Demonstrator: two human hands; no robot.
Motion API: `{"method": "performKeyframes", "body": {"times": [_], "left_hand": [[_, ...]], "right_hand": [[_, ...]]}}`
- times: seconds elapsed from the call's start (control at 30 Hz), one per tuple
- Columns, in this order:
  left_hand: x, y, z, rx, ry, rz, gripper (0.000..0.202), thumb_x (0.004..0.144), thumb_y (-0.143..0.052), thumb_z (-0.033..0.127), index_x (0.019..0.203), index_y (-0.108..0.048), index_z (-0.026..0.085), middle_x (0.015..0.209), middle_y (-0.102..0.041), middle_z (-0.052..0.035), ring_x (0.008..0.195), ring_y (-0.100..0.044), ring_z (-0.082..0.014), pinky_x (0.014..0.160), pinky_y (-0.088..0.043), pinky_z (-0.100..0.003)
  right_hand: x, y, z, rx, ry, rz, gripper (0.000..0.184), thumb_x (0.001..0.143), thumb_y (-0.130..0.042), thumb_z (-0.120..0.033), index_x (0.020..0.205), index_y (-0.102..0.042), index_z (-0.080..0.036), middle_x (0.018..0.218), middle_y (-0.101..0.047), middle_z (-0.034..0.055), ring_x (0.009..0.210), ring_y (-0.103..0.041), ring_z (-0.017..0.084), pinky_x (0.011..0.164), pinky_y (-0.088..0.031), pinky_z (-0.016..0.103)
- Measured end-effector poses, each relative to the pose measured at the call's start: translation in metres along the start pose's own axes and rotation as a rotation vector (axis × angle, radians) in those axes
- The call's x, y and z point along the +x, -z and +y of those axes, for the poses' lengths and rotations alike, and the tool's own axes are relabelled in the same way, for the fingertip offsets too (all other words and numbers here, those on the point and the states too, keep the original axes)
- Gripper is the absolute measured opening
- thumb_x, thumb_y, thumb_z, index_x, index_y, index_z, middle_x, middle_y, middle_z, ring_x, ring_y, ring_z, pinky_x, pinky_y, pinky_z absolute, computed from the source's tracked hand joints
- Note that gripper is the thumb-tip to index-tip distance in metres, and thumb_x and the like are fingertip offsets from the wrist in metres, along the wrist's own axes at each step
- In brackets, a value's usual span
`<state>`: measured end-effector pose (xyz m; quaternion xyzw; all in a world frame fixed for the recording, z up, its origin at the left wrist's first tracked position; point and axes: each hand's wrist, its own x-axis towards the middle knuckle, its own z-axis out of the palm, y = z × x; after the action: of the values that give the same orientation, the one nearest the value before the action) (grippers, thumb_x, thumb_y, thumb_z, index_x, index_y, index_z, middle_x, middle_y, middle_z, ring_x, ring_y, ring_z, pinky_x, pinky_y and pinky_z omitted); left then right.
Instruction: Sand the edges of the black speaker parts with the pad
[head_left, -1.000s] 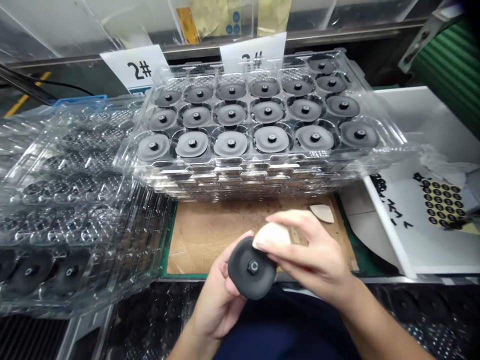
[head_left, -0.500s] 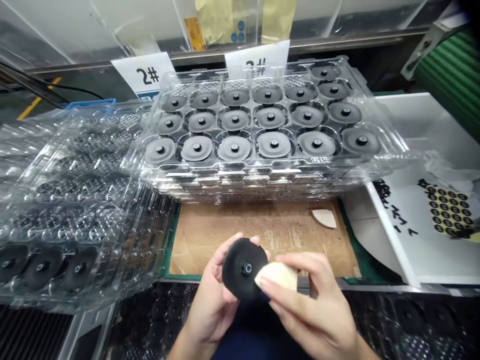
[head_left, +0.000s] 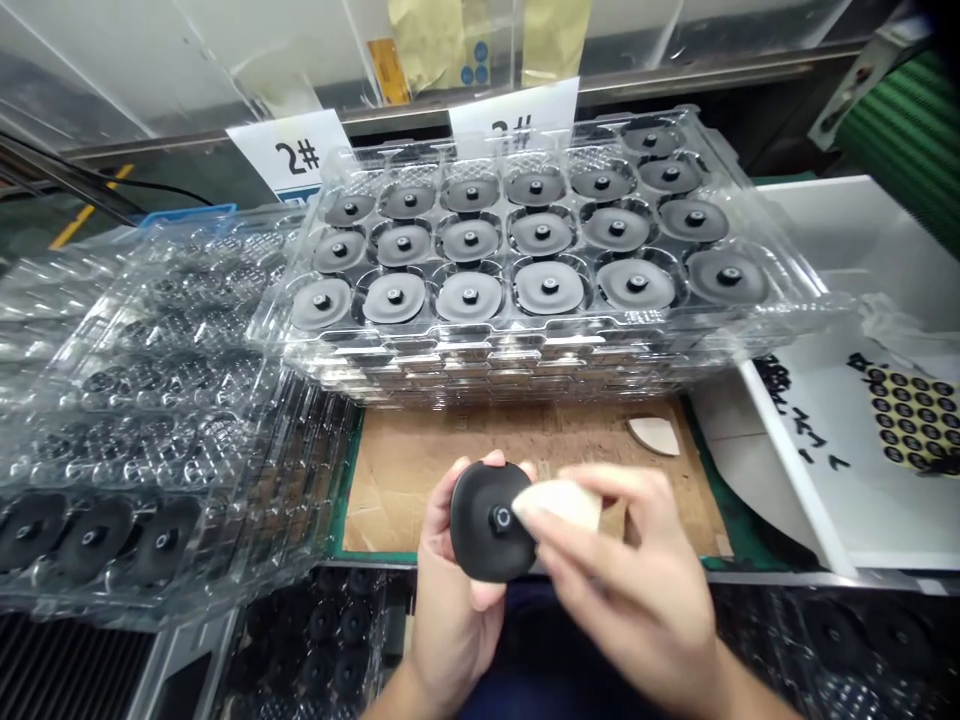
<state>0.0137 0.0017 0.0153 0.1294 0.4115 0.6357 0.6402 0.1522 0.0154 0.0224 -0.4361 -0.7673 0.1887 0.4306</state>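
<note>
My left hand (head_left: 450, 610) grips a round black disc (head_left: 484, 525) with a small hub at its centre, held up in front of me. My right hand (head_left: 637, 590) pinches a pale wedge-shaped pad (head_left: 562, 500) and presses its tip against the disc's right side by the hub. Both hands hover over the near edge of a brown cardboard sheet (head_left: 420, 460). A second pale wedge (head_left: 654, 434) lies on the cardboard at the right.
A stack of clear blister trays (head_left: 780, 300) filled with grey discs stands behind the cardboard. More clear trays (head_left: 150, 400) lie at the left, with three black discs in the near row. A white tray (head_left: 862, 450) with a sheet of black dots sits at the right. Paper labels stand at the back.
The pale pad has moved along the disc's face, from its lower right half a second ago to beside the hub. The disc has stayed in my left hand.
</note>
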Motion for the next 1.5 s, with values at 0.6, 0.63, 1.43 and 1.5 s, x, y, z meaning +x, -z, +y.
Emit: {"method": "performKeyframes", "body": {"times": [0.6, 0.63, 1.43, 1.5], "left_hand": [[-0.001, -0.003, -0.002, -0.014, -0.098, 0.007, 0.057, 0.049, -0.088, 0.024, 0.100, -0.067, 0.038, 0.107, -0.072, 0.0066, 0.101, -0.067, -0.0211, 0.085, -0.054, -0.025], [-0.001, -0.002, -0.002, -0.026, -0.096, -0.006, 0.056, 0.050, -0.087, 0.024, 0.101, -0.067, 0.038, 0.107, -0.072, 0.0067, 0.101, -0.067, -0.0212, 0.086, -0.054, -0.026], [-0.003, 0.006, 0.001, 0.043, 0.067, 0.200, 0.058, 0.048, -0.086, 0.016, 0.101, -0.069, 0.033, 0.106, -0.073, 0.0009, 0.095, -0.067, -0.0178, 0.075, -0.053, -0.019], [-0.002, 0.009, 0.000, 0.060, 0.065, 0.177, 0.061, 0.049, -0.086, 0.021, 0.106, -0.067, 0.031, 0.108, -0.072, -0.0018, 0.097, -0.066, -0.0193, 0.078, -0.053, -0.021]], "right_hand": [[-0.005, -0.006, -0.009, 0.025, -0.036, 0.057, 0.028, 0.080, -0.060, -0.014, 0.105, -0.070, -0.023, 0.101, -0.052, 0.0089, 0.089, -0.053, 0.021, 0.071, -0.051, 0.033], [-0.005, -0.006, -0.010, 0.031, 0.007, 0.061, 0.027, 0.080, -0.060, -0.014, 0.104, -0.071, -0.023, 0.102, -0.052, 0.0087, 0.089, -0.053, 0.021, 0.071, -0.051, 0.033], [0.025, -0.016, -0.010, 0.060, 0.030, -0.048, 0.024, 0.090, -0.053, -0.017, 0.106, -0.070, -0.019, 0.106, -0.065, 0.0119, 0.094, -0.059, 0.023, 0.078, -0.048, 0.042], [0.026, -0.016, -0.009, 0.077, 0.051, -0.012, 0.023, 0.090, -0.053, -0.018, 0.105, -0.071, -0.018, 0.107, -0.065, 0.0125, 0.095, -0.059, 0.023, 0.079, -0.048, 0.042]]}}
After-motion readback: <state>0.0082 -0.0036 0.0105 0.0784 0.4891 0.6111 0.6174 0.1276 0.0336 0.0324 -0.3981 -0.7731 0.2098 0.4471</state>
